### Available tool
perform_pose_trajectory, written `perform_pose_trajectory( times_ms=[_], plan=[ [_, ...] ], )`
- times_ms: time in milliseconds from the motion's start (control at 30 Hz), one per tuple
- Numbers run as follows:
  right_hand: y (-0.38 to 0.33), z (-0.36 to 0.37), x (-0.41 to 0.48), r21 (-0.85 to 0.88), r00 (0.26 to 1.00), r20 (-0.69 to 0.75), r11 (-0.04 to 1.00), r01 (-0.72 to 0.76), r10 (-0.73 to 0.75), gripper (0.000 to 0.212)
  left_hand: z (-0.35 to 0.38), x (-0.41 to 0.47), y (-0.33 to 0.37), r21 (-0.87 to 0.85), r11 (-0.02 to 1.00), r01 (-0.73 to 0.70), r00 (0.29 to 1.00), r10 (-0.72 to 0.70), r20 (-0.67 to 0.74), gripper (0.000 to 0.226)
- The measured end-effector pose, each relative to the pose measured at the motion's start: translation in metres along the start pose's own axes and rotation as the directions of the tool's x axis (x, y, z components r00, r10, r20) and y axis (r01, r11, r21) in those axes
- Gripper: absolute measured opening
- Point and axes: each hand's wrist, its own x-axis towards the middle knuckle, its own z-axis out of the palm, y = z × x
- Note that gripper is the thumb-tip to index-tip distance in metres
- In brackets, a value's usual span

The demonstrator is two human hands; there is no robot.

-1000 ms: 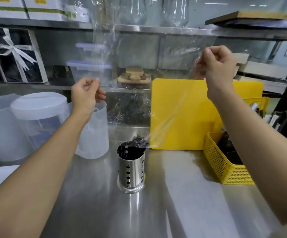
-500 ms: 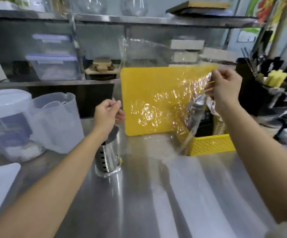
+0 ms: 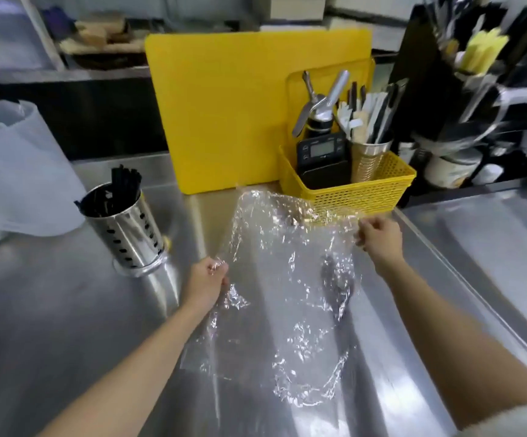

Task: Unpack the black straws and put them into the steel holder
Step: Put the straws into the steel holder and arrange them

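The steel holder [image 3: 126, 230], perforated and round, stands on the steel counter at the left. Black straws [image 3: 120, 190] stick out of its top. An empty clear plastic wrapper [image 3: 287, 279] is spread crumpled over the counter's middle. My left hand [image 3: 207, 280] pinches the wrapper's left edge, a little right of the holder. My right hand [image 3: 380, 238] pinches its far right edge, just in front of the yellow basket. Both hands are closed on the film.
A yellow cutting board [image 3: 224, 105] leans upright at the back. A yellow basket [image 3: 360, 187] holds a timer, a whipper and a cup of utensils. A translucent pitcher [image 3: 19, 171] stands left of the holder. A raised counter seam [image 3: 476, 298] runs down the right.
The wrapper was held high over the holder; both hands have brought it down and spread it low over the counter. The left hand took hold of it again. My view has tilted downward.
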Motion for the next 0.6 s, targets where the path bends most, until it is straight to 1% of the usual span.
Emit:
perform_pose_trajectory(
  times_ms=[67,100,167,233,333,433,500,533,600],
  plan=[
    [0.027,0.003,0.005,-0.062,0.998,0.057,0.997,-0.035,0.039,0.017,0.011,-0.006,-0.010,0.190,0.982,0.017,0.999,-0.007,-0.053,0.019],
    [0.038,0.005,0.009,-0.113,0.995,0.082,0.993,-0.039,0.049,0.018,0.016,-0.007,-0.013,0.250,0.968,0.023,0.997,-0.004,-0.077,0.016],
    [0.053,0.007,0.016,-0.216,0.991,0.118,0.976,-0.040,0.066,0.019,0.025,-0.009,-0.020,0.308,0.950,0.050,0.995,-0.022,-0.094,0.015],
    [0.062,0.009,0.022,-0.284,0.986,0.145,0.958,-0.042,0.086,0.018,0.030,-0.010,-0.024,0.332,0.941,0.061,0.995,-0.032,-0.092,0.013],
    [0.060,0.011,0.028,-0.444,0.973,0.196,0.896,-0.021,0.121,0.020,0.029,-0.012,-0.023,0.366,0.930,0.028,0.993,0.015,-0.113,0.011],
    [0.047,0.015,0.036,-0.606,0.954,0.268,0.793,0.061,0.131,0.015,0.016,-0.014,-0.016,0.369,0.927,0.065,0.993,-0.025,-0.112,0.020],
    [0.032,0.017,0.039,-0.690,0.953,0.285,0.712,0.131,0.102,0.020,0.002,-0.014,-0.013,0.380,0.922,0.075,0.995,-0.043,-0.093,0.020],
    [0.023,0.020,0.040,-0.692,0.954,0.292,0.703,0.164,0.066,0.025,-0.007,-0.014,-0.012,0.375,0.924,0.075,0.995,-0.045,-0.089,0.020],
    [0.002,0.030,0.036,-0.618,0.939,0.344,0.751,0.234,-0.010,0.032,-0.028,-0.013,-0.010,0.346,0.935,0.082,0.993,-0.049,-0.103,0.022]
  ],
)
